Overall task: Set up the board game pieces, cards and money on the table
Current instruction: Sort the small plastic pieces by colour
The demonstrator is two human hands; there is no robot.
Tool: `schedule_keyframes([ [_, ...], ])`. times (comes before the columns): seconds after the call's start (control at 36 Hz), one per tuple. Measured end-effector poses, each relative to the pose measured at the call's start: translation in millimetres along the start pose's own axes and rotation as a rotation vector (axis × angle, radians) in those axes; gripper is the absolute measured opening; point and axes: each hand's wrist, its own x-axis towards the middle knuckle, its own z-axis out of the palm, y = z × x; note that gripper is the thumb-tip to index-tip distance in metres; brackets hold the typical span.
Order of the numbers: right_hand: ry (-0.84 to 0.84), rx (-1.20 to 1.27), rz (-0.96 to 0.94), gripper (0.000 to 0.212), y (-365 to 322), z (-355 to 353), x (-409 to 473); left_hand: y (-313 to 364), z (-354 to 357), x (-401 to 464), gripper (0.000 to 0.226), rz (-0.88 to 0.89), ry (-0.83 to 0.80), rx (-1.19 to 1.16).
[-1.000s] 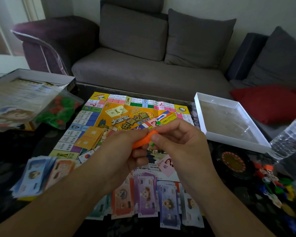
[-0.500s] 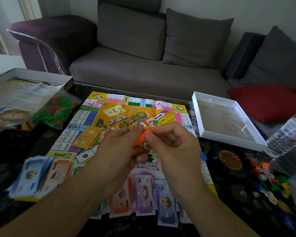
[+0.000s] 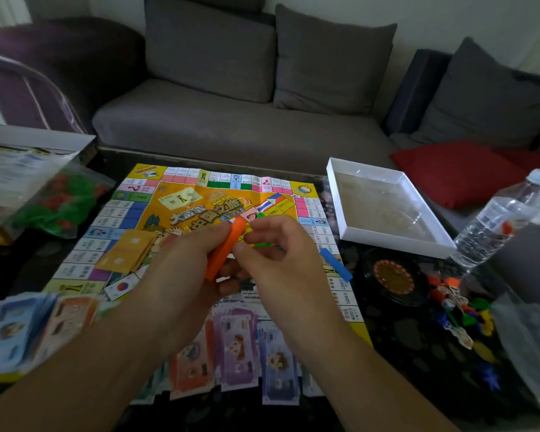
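Against the earlier frames, we find the flat orange plastic bar (image 3: 225,249) now tilted steeply above the glossy folded paper game board (image 3: 175,219), suggesting piece assembly is underway. Our left hand (image 3: 181,275) clamps its fingers round the bar; our right hand (image 3: 275,257) pinches a small green plastic piece (image 3: 260,217) beside it.

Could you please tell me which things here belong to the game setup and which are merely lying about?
Setup: game board, orange piece held by left hand and right hand, banknotes, orange cards, blue piece, coloured pawns.

Lying about: water bottle, red cushion.
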Motion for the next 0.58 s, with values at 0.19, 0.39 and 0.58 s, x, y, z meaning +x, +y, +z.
schedule_keyframes([
  [0.19,-0.177,-0.524,-0.297,0.083,-1.4,-3.7,-4.3,2.8,-4.7,5.0,0.024,0.057,0.035,0.091],
  [0.39,-0.178,-0.669,-0.352,0.082,-2.5,-5.2,-4.2,1.7,-18.5,11.6,0.019,0.104,0.067,0.284],
  [0.58,-0.157,-0.621,-0.384,0.073,-4.4,-6.4,-4.1,4.1,-14.7,12.1,0.023,-0.035,0.050,0.161],
])
